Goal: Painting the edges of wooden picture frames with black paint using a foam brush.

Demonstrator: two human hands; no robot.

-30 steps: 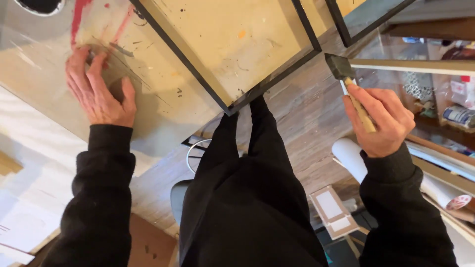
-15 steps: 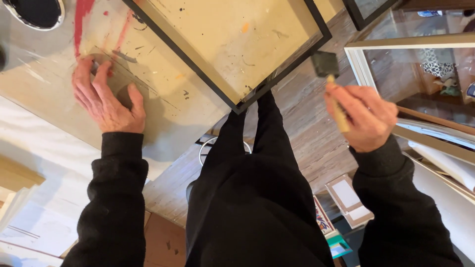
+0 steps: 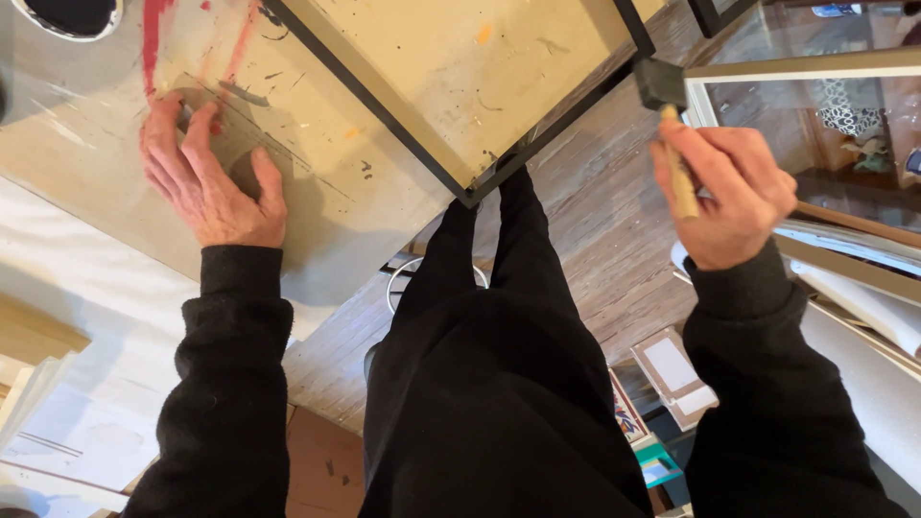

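Seen from above: left hand (image 3: 206, 182) spread flat, fingers wide, holding nothing, pressed on the paint-stained desk (image 3: 86, 144) at upper left of the frame; right hand (image 3: 734, 197) closed around the pale wooden handle of a foam brush (image 3: 670, 125), dark head pointing up toward the upper right. Just one brush in view, gripped mid-handle, clear of the desk and hanging over the wooden floor (image 3: 595, 240). Probably light and stiff along the handle, soft and yielding at the foam tip; best held where held now, on the bare wood below the head. One black-framed panel (image 3: 460, 67) lying across the top centre, its corner jutting past the desk edge, streaked with specks and a dab of orange; likely rigid but awkward, best lifted by the frame rails. Red paint smears beside the left fingers. One dark round dish (image 3: 72, 17) cut off at the upper left corner. Two black sleeves, black trousers at centre. Pale-framed glass (image 3: 815, 105) at upper right, small framed pictures (image 3: 676, 374) on the floor at lower right.
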